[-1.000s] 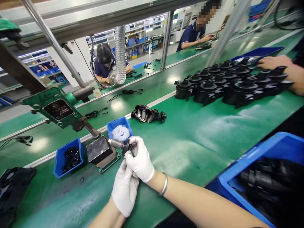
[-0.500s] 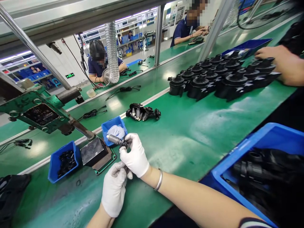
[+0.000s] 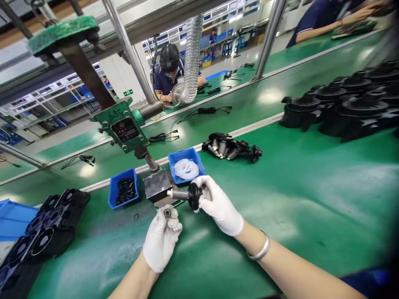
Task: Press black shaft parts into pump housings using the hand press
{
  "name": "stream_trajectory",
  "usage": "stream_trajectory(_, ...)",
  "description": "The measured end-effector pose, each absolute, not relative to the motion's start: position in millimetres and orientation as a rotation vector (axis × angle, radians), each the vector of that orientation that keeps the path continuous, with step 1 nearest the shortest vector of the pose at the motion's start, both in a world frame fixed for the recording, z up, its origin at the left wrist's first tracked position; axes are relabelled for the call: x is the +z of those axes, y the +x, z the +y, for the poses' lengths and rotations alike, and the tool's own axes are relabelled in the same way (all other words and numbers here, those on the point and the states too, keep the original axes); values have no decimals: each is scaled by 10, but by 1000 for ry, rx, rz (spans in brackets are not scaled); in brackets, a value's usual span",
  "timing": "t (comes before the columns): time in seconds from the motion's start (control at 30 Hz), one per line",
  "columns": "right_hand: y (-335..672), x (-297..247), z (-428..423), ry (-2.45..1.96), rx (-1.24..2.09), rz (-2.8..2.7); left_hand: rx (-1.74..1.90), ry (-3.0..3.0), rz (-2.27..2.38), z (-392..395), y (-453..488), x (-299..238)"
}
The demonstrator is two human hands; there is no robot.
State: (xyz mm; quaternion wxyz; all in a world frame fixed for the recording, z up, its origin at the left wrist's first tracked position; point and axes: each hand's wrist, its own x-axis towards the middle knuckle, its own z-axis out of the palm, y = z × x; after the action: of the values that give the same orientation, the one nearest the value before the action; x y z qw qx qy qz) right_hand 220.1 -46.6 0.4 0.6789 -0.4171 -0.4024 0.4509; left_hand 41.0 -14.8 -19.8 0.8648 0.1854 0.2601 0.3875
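Both my hands wear white gloves over the green bench. My right hand (image 3: pixel 220 204) is closed on a black round part with a metal shaft (image 3: pixel 187 194), the shaft pointing left toward the block of a green press (image 3: pixel 157 185). My left hand (image 3: pixel 162 236) is closed in a pinch on a small grey ring-shaped piece (image 3: pixel 167 213), just below and left of that shaft. A silver bangle (image 3: pixel 261 251) is on my right wrist.
A blue bin of white rings (image 3: pixel 187 167) and a blue bin of black rings (image 3: pixel 124 190) flank the press base. Black housings (image 3: pixel 46 226) lie at left, small shafted parts (image 3: pixel 230 148) ahead, large black parts (image 3: pixel 349 106) at right. A person sits across the line.
The view has swung right to left. My hands have come apart: the right one turned the shafted part level toward the press, the left one now pinches a small grey piece.
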Motion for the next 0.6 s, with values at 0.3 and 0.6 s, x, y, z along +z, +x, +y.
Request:
stream_trajectory(0.3, 2079, -101, -522, -1170, 761, -1309, 935, 534, 703, -17, 292, -202)
stream_trajectory(0.6, 2038, -79, -627, -1152, 298, -1667, 1014, 1010, 811, 109, 185, -182)
